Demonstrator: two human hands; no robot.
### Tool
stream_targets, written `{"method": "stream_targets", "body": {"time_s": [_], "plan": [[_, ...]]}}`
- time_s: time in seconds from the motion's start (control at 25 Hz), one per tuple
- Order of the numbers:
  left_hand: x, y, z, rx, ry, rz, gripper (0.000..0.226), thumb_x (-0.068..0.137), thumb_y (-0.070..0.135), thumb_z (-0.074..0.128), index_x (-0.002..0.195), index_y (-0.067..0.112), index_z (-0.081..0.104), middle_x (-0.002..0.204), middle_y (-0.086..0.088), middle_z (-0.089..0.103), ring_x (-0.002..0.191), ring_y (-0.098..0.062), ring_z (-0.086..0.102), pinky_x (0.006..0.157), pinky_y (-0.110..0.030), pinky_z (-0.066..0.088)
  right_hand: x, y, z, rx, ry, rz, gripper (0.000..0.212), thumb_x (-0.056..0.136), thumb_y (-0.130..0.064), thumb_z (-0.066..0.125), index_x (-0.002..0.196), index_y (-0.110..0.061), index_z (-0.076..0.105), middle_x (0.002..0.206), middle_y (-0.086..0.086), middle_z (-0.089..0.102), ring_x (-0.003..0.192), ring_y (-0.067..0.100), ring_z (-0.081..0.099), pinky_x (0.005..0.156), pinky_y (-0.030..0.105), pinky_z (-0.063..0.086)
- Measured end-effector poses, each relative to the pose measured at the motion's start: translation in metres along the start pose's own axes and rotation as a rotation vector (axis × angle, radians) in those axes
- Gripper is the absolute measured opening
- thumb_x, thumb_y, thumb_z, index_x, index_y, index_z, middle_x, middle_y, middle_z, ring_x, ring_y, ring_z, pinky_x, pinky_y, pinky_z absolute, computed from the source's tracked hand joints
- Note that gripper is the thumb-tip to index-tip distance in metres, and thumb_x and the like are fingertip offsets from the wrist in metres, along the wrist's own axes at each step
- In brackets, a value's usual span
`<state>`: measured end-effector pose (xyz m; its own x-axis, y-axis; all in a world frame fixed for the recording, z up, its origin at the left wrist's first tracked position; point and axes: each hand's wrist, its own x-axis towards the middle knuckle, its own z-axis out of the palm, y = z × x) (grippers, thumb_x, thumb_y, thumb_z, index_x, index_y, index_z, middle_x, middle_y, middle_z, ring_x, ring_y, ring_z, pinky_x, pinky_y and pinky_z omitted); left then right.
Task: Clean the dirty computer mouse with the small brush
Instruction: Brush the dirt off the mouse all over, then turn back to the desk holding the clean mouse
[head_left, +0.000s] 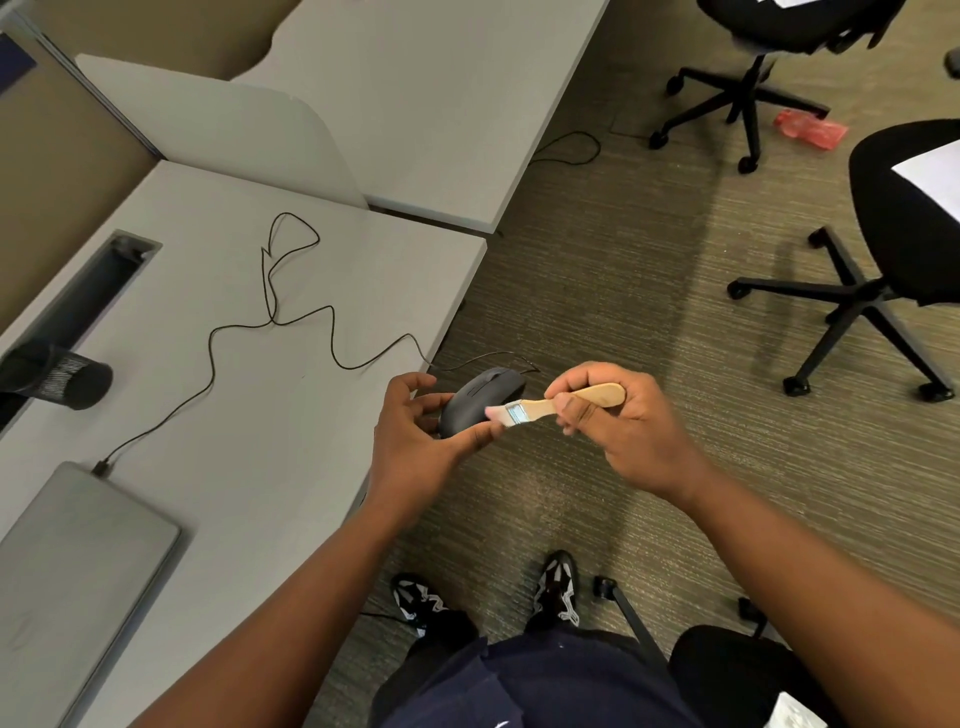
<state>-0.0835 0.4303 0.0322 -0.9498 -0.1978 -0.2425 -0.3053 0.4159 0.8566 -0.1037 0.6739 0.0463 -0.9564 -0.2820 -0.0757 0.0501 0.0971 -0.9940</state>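
Observation:
A dark grey wired computer mouse (480, 402) is held in the air just past the desk's right edge, over the carpet. My left hand (415, 447) grips it from below, thumb and fingers on its sides. My right hand (618, 431) holds a small brush (550, 408) by its pale wooden handle. The brush has a metal ferrule, and its light bristles touch the mouse's near right side. The mouse's thin black cable (270, 312) trails in loops across the desk to a plug at the laptop.
The grey desk (260, 441) carries a closed silver laptop (72, 566) at the near left and a black mesh cup (57, 376) lying on its side. Two black office chairs (904, 228) stand on the carpet to the right. A red plastic wrapper (810, 130) lies on the floor.

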Motion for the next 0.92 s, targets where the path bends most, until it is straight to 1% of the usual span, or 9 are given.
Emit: {"method": "stream_targets", "body": {"time_s": [0.16, 0.24, 0.32, 0.48, 0.56, 0.64, 0.72, 0.84, 0.92], "plan": [[-0.002, 0.0, -0.003, -0.106, -0.006, -0.049, 0.091, 0.049, 0.059, 0.093, 0.126, 0.037, 0.05, 0.122, 0.004, 0.07, 0.104, -0.008, 0.069, 0.066, -0.011, 0.056, 0.001, 0.005, -0.004, -0.05, 0.072, -0.024, 0.013, 0.101, -0.015, 0.067, 0.098, -0.022, 0.076, 0.078, 0.022, 0.066, 0.065, 0.029, 0.055, 0.058, 0.045, 0.047], [-0.003, 0.0, -0.005, -0.136, 0.009, -0.058, 0.086, 0.051, 0.059, 0.093, 0.122, 0.041, 0.05, 0.121, 0.005, 0.07, 0.105, -0.011, 0.07, 0.067, -0.015, 0.056, 0.002, 0.008, -0.003, -0.106, 0.179, -0.078, 0.014, 0.103, -0.024, 0.065, 0.102, -0.033, 0.075, 0.079, 0.014, 0.067, 0.064, 0.036, 0.058, 0.055, 0.051, 0.051], [-0.005, -0.001, -0.005, -0.131, 0.036, -0.048, 0.082, 0.055, 0.058, 0.096, 0.121, 0.044, 0.049, 0.121, 0.007, 0.07, 0.106, -0.012, 0.07, 0.073, -0.018, 0.055, 0.001, 0.012, 0.002, -0.112, 0.272, -0.083, 0.017, 0.106, -0.034, 0.059, 0.117, -0.039, 0.071, 0.083, 0.008, 0.07, 0.074, 0.039, 0.064, 0.063, 0.055, 0.057], [-0.012, -0.004, -0.002, -0.053, 0.113, 0.038, 0.082, 0.054, 0.064, 0.096, 0.118, 0.056, 0.045, 0.119, 0.015, 0.068, 0.103, -0.004, 0.069, 0.074, -0.015, 0.056, -0.004, 0.02, 0.031, -0.049, 0.246, 0.0, 0.036, 0.107, -0.047, 0.049, 0.14, -0.038, 0.059, 0.094, -0.011, 0.074, 0.08, 0.01, 0.072, 0.07, 0.026, 0.06], [-0.014, -0.005, 0.001, -0.009, 0.138, 0.074, 0.079, 0.055, 0.063, 0.096, 0.113, 0.061, 0.042, 0.116, 0.021, 0.064, 0.101, 0.006, 0.065, 0.077, -0.017, 0.056, -0.002, 0.024, 0.05, -0.028, 0.238, 0.032, 0.035, 0.105, -0.046, 0.053, 0.14, -0.04, 0.056, 0.103, -0.022, 0.072, 0.091, 0.009, 0.074, 0.075, 0.028, 0.063], [-0.014, -0.008, 0.002, 0.02, 0.139, 0.096, 0.08, 0.059, 0.055, 0.1, 0.113, 0.062, 0.041, 0.114, 0.024, 0.061, 0.102, 0.01, 0.062, 0.078, -0.018, 0.058, 0.003, 0.024, 0.069, 0.021, 0.273, 0.104, 0.038, 0.102, -0.039, 0.066, 0.138, -0.04, 0.055, 0.11, -0.03, 0.069, 0.102, 0.008, 0.073, 0.088, 0.043, 0.064], [-0.015, -0.014, 0.001, 0.018, 0.156, 0.115, 0.08, 0.059, 0.054, 0.1, 0.114, 0.061, 0.041, 0.113, 0.023, 0.061, 0.102, 0.008, 0.063, 0.076, -0.016, 0.057, 0.007, 0.023, 0.089, 0.067, 0.299, 0.191, 0.053, 0.095, -0.031, 0.077, 0.141, -0.038, 0.053, 0.111, -0.04, 0.067, 0.098, 0.0, 0.071, 0.096, 0.05, 0.061], [-0.015, -0.024, 0.001, 0.021, 0.166, 0.145, 0.077, 0.059, 0.058, 0.093, 0.118, 0.055, 0.044, 0.116, 0.021, 0.061, 0.103, -0.001, 0.064, 0.079, -0.028, 0.06, 0.009, 0.022, 0.114, 0.146, 0.311, 0.276, 0.081, 0.086, -0.025, 0.086, 0.151, -0.039, 0.041, 0.141, -0.033, 0.054, 0.101, 0.005, 0.074, 0.097, 0.04, 0.061], [-0.017, -0.032, 0.0, 0.044, 0.179, 0.167, 0.077, 0.062, 0.056, 0.09, 0.123, 0.052, 0.042, 0.118, 0.023, 0.057, 0.106, -0.003, 0.062, 0.083, -0.038, 0.061, 0.015, 0.021, 0.127, 0.11, 0.299, 0.295, 0.091, 0.081, -0.024, 0.09, 0.153, -0.042, 0.036, 0.141, -0.031, 0.048, 0.107, 0.002, 0.071, 0.095, 0.032, 0.058]]}}
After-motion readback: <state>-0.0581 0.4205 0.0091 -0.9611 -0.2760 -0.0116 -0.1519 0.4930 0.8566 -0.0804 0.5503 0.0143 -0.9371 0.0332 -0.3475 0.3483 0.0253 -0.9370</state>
